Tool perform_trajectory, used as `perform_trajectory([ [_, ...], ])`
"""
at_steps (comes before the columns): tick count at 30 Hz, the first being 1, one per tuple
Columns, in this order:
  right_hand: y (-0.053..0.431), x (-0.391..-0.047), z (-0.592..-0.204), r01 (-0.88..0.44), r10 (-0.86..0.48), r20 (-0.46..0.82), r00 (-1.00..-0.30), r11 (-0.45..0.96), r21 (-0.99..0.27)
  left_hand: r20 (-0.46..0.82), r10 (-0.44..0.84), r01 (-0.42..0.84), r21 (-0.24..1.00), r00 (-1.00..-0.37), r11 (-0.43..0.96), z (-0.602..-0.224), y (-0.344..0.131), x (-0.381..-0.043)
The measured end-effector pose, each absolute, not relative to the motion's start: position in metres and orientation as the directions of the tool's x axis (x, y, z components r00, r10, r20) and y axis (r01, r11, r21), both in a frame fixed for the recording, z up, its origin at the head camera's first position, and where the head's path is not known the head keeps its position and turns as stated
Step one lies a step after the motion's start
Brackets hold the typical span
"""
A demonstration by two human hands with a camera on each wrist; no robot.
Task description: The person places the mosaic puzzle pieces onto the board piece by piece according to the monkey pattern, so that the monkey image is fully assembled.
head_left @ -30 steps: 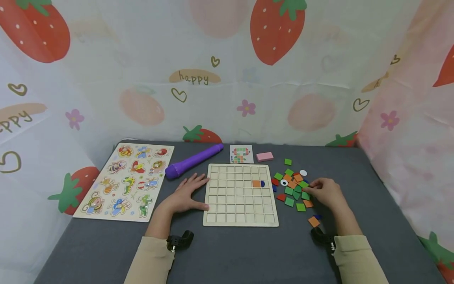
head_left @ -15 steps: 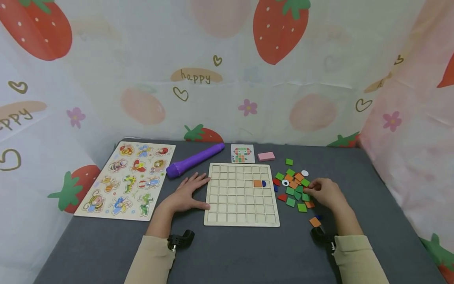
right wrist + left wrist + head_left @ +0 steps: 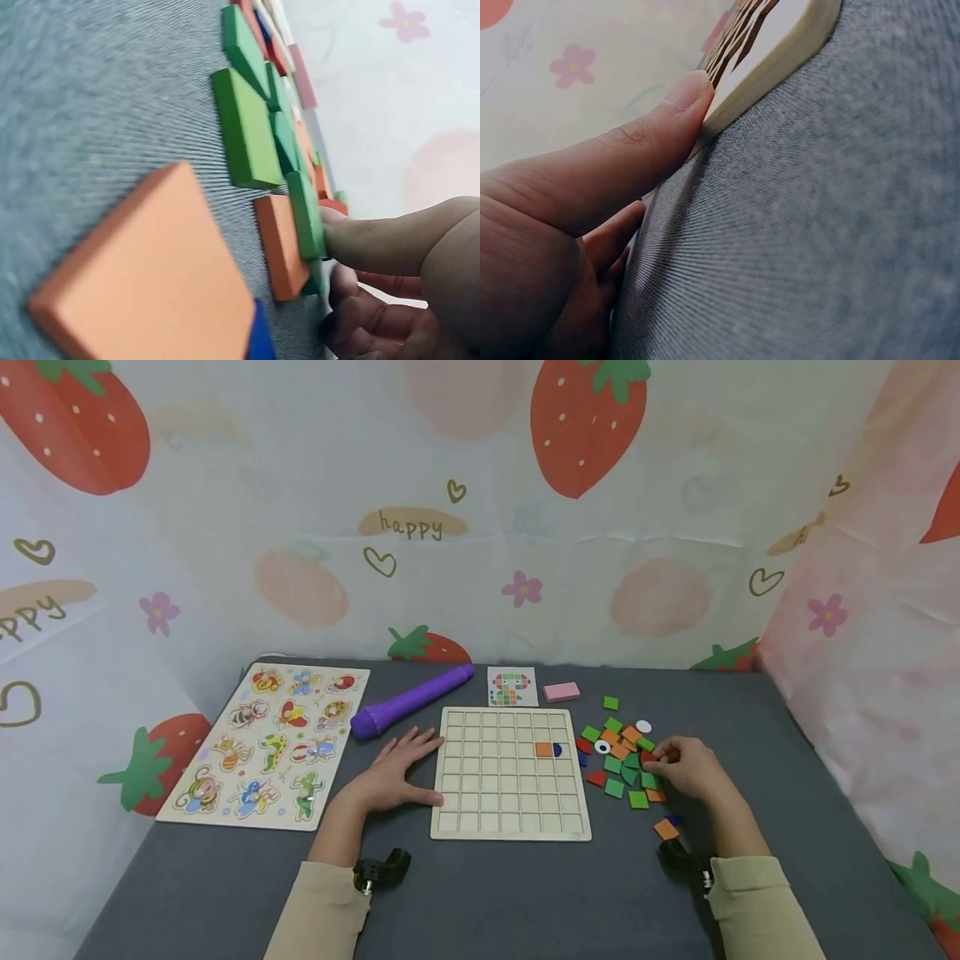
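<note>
A square wooden grid board (image 3: 480,777) lies in front of the person. An orange square tile (image 3: 543,749) and a blue half-round tile (image 3: 557,749) sit side by side in its cells. My left hand (image 3: 396,770) rests spread at the board's left edge, thumb tip against the rim in the left wrist view. Over the right side of a loose tile pile, my right hand (image 3: 686,766) pinches a small red tile (image 3: 648,757) between thumb and fingers. Most of that tile hides behind the thumb in the right wrist view, beside a green tile (image 3: 306,217).
Green, orange, red, blue and white pieces lie right of the board. Nearer the person is an orange tile (image 3: 666,829). Behind the board are a pattern card (image 3: 512,686) and a pink block (image 3: 561,692). A purple microphone-shaped stick (image 3: 412,700) and an insect puzzle board (image 3: 251,785) lie left.
A red tile has come into sight at my right fingertips, where none showed one second ago. My left hand and the grid board have stayed in place.
</note>
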State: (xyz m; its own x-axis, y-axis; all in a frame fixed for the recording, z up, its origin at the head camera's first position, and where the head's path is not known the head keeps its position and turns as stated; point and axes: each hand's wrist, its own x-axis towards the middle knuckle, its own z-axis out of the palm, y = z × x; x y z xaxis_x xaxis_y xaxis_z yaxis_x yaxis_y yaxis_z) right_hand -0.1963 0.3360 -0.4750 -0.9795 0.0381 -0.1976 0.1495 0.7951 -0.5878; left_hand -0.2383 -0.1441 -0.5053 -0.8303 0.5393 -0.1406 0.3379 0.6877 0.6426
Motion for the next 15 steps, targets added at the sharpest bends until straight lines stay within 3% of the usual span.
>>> perform_trajectory([
  [7, 0.337, -0.195, -0.468, 0.134, 0.032, -0.175, -0.984, 0.777, -0.615, -0.144, 0.533, 0.332, 0.641, -0.834, 0.692, -0.505, -0.145, -0.238],
  [15, 0.318, -0.201, -0.456, 0.011, -0.042, -0.067, -0.997, 0.766, -0.643, -0.143, 0.533, 0.33, 0.645, -0.834, 0.689, -0.505, -0.144, -0.238],
])
